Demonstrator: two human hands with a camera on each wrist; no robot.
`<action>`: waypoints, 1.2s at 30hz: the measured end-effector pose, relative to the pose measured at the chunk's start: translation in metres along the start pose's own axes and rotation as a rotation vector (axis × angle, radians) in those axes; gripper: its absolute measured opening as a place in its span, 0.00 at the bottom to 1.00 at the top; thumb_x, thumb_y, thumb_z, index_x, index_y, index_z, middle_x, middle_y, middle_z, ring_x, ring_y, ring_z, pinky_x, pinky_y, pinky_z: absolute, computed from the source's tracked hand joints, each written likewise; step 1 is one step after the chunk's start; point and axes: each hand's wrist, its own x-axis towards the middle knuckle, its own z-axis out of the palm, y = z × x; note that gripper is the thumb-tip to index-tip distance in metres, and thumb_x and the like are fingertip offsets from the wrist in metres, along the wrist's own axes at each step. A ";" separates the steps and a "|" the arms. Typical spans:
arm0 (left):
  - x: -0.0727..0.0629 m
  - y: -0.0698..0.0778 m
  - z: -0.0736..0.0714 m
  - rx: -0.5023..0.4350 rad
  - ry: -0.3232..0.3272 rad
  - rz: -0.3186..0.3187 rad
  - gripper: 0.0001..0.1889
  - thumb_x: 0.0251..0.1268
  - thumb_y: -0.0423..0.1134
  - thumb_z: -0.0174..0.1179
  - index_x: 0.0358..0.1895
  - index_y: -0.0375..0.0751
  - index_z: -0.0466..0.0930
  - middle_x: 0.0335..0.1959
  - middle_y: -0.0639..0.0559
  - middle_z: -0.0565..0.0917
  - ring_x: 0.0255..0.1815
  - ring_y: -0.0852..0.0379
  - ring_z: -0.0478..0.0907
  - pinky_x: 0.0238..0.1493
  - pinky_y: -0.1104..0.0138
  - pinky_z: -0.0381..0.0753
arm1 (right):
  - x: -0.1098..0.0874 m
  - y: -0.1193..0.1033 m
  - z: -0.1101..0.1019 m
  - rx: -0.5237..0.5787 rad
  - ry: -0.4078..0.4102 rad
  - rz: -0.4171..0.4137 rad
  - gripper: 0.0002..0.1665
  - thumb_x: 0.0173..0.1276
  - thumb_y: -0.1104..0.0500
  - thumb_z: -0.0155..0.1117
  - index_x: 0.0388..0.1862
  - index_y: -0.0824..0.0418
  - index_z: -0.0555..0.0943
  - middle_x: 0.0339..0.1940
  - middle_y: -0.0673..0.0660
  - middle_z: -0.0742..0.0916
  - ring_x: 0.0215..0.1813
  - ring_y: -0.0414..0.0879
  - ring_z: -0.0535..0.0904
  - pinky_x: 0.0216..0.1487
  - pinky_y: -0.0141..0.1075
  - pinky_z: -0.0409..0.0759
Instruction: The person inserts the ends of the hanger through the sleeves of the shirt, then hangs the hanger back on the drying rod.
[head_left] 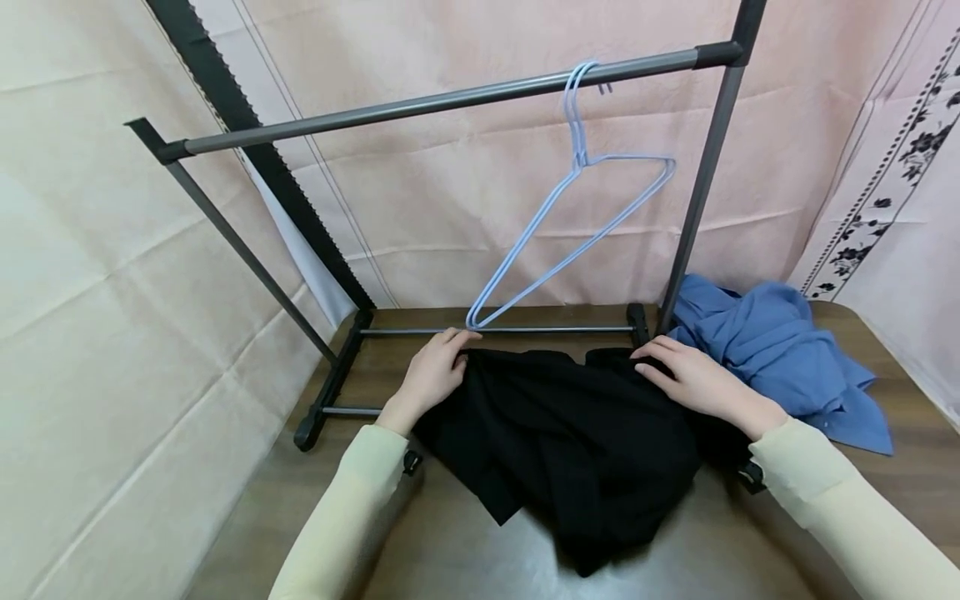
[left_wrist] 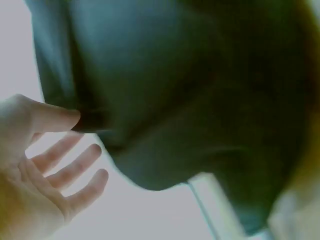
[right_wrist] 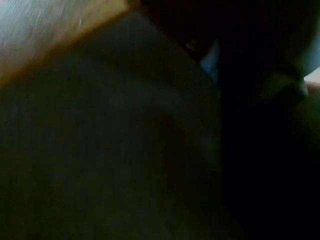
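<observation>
A black garment (head_left: pixel 577 442) hangs between the two hands, its lower folds drooping over the table; its exact kind cannot be made out. My left hand (head_left: pixel 431 375) pinches its upper left corner between thumb and forefinger. The left wrist view shows this pinch on the dark cloth (left_wrist: pixel 165 100), with the other fingers spread loosely. On the other side, my right hand (head_left: pixel 693 379) grips the garment's upper right edge. Dark cloth (right_wrist: pixel 110 145) fills most of the right wrist view and hides those fingertips.
Light blue hangers (head_left: pixel 525 229) hang from the bar of a dark metal rack (head_left: pixel 450 104) behind the garment. A crumpled blue garment (head_left: pixel 780 358) lies at the right on the wooden table (head_left: pixel 300 517). Pale cloth (head_left: pixel 420 217) stands behind the rack.
</observation>
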 end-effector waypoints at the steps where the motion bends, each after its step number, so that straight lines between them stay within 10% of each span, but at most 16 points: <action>1: -0.002 0.004 -0.004 -0.007 0.021 0.032 0.18 0.72 0.32 0.58 0.62 0.49 0.80 0.57 0.51 0.80 0.56 0.49 0.77 0.51 0.54 0.79 | -0.001 0.000 -0.002 -0.005 0.008 -0.005 0.12 0.77 0.59 0.60 0.55 0.60 0.83 0.52 0.56 0.83 0.51 0.51 0.82 0.49 0.50 0.80; 9: -0.018 0.043 -0.014 -0.038 0.031 0.439 0.15 0.77 0.42 0.56 0.61 0.47 0.81 0.52 0.54 0.82 0.51 0.57 0.79 0.50 0.61 0.79 | -0.026 -0.009 -0.020 -0.053 0.030 -0.028 0.16 0.69 0.52 0.70 0.55 0.48 0.83 0.56 0.45 0.81 0.58 0.42 0.75 0.58 0.39 0.71; 14: -0.035 0.061 -0.007 -0.023 -0.001 0.582 0.17 0.77 0.49 0.56 0.62 0.49 0.81 0.50 0.58 0.83 0.46 0.62 0.77 0.47 0.67 0.78 | -0.043 -0.024 -0.023 -0.003 0.002 -0.108 0.24 0.65 0.49 0.74 0.60 0.44 0.81 0.61 0.42 0.79 0.65 0.40 0.70 0.65 0.21 0.55; 23: -0.050 0.088 0.009 0.053 -0.330 0.496 0.33 0.73 0.66 0.50 0.75 0.57 0.67 0.59 0.59 0.78 0.51 0.62 0.76 0.50 0.69 0.77 | -0.069 -0.031 -0.012 -0.017 -0.160 -0.071 0.34 0.59 0.33 0.73 0.64 0.36 0.77 0.64 0.40 0.77 0.65 0.41 0.71 0.60 0.37 0.70; 29: -0.055 0.090 0.018 0.058 -0.437 0.486 0.40 0.65 0.73 0.53 0.77 0.59 0.64 0.63 0.57 0.75 0.56 0.61 0.73 0.55 0.67 0.75 | -0.081 -0.026 0.001 -0.003 -0.189 -0.136 0.50 0.51 0.29 0.75 0.72 0.41 0.72 0.71 0.47 0.74 0.69 0.46 0.68 0.60 0.37 0.66; 36: -0.056 0.097 0.025 0.087 -0.532 0.465 0.50 0.53 0.77 0.60 0.79 0.61 0.58 0.66 0.56 0.71 0.58 0.59 0.69 0.55 0.65 0.73 | -0.081 -0.021 0.014 -0.072 -0.140 -0.186 0.51 0.48 0.49 0.83 0.72 0.41 0.71 0.70 0.47 0.74 0.68 0.45 0.68 0.55 0.47 0.69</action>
